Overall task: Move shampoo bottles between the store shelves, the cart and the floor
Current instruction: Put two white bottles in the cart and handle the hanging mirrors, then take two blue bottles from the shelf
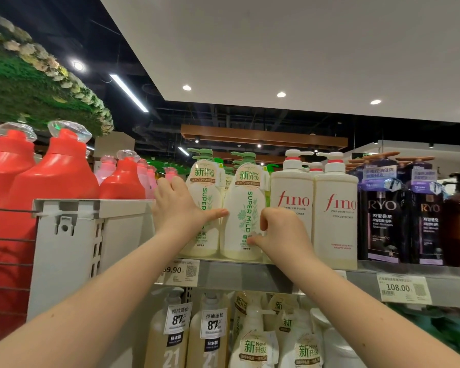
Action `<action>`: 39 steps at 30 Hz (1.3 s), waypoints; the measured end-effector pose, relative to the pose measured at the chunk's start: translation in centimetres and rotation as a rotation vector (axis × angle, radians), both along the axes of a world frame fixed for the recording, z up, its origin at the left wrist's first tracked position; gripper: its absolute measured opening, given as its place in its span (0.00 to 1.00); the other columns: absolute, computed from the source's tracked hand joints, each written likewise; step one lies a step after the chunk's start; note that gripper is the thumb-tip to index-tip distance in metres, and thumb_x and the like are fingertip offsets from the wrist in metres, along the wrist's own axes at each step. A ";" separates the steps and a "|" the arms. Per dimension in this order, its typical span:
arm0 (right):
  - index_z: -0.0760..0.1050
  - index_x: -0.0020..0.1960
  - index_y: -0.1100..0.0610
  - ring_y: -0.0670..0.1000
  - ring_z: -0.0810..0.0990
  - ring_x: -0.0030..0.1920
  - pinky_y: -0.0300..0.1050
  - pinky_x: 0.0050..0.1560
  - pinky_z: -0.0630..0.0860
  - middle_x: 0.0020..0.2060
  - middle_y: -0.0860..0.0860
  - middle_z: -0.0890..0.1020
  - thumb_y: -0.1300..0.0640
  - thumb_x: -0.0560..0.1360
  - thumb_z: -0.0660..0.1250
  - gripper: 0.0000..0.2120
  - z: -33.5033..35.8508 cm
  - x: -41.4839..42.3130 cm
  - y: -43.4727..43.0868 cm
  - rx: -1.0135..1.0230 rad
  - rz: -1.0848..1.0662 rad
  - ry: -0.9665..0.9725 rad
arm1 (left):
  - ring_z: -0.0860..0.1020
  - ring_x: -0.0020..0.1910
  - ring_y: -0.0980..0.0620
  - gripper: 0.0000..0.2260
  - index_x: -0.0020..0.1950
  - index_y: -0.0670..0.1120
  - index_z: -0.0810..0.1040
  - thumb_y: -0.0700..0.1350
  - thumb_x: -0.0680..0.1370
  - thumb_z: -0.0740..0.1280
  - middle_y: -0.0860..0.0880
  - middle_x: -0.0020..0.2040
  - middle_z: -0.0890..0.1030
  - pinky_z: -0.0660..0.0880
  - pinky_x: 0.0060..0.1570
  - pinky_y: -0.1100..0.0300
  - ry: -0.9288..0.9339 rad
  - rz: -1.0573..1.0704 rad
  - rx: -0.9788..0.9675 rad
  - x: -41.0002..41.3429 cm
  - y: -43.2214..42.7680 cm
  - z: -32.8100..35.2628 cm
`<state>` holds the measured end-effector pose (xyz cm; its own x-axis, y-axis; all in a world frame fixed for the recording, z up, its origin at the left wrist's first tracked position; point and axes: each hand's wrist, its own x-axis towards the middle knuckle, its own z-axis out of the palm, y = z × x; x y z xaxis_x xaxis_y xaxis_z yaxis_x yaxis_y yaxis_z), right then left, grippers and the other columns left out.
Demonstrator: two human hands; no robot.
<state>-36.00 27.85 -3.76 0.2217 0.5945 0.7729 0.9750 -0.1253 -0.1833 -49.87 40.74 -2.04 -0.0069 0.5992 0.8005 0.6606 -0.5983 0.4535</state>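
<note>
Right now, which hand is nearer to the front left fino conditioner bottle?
Right. The right hand overlaps the fino bottle, at its lower left side. The left hand sits farther left, across the Super Mild bottles.

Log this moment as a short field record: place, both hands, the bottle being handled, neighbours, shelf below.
place: top store shelf, seen from below
left hand: flat against the left Super Mild bottle, thumb reaching to the right one
right hand: curled on the right side of the right Super Mild bottle, near its base
bottle state: upright on the shelf, not lifted
neighbours: red bottles left; white Fino bottles and dark Ryo bottles right
shelf below: more pump bottles
</note>
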 end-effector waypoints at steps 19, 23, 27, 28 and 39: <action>0.75 0.41 0.53 0.41 0.75 0.32 0.33 0.37 0.72 0.30 0.46 0.77 0.52 0.70 0.74 0.09 -2.4 7.7 -17.0 0.129 -0.069 0.071 | 0.71 0.29 0.54 0.09 0.39 0.50 0.73 0.45 0.71 0.73 0.47 0.31 0.76 0.68 0.30 0.63 -0.141 -0.810 0.082 6.6 -14.7 -4.8; 0.73 0.38 0.51 0.43 0.74 0.31 0.33 0.34 0.69 0.28 0.47 0.76 0.51 0.70 0.74 0.10 -4.0 12.2 -26.6 0.141 -0.135 0.097 | 0.71 0.26 0.56 0.09 0.34 0.50 0.74 0.47 0.71 0.73 0.48 0.27 0.75 0.67 0.29 0.61 -0.073 -0.910 0.087 12.4 -22.4 -6.2; 0.73 0.37 0.52 0.42 0.73 0.31 0.35 0.35 0.69 0.27 0.45 0.75 0.50 0.69 0.74 0.11 -5.8 18.3 -39.4 0.168 -0.258 0.120 | 0.69 0.24 0.58 0.10 0.34 0.48 0.75 0.46 0.71 0.74 0.52 0.25 0.74 0.62 0.27 0.68 -0.033 -1.030 0.087 20.9 -33.4 -8.3; 0.74 0.37 0.52 0.42 0.72 0.31 0.35 0.36 0.69 0.27 0.44 0.74 0.50 0.69 0.74 0.11 -6.2 19.8 -42.5 0.161 -0.289 0.134 | 0.69 0.24 0.58 0.12 0.32 0.47 0.74 0.46 0.71 0.74 0.54 0.24 0.73 0.62 0.26 0.68 -0.033 -1.071 0.083 22.9 -36.1 -8.7; 0.74 0.37 0.55 0.47 0.74 0.35 0.41 0.37 0.68 0.31 0.46 0.75 0.48 0.71 0.72 0.13 -9.0 33.2 -73.7 0.164 -0.762 0.239 | 0.68 0.24 0.58 0.16 0.27 0.46 0.73 0.45 0.71 0.74 0.54 0.21 0.71 0.61 0.26 0.66 0.144 -1.496 0.041 45.6 -63.5 -11.2</action>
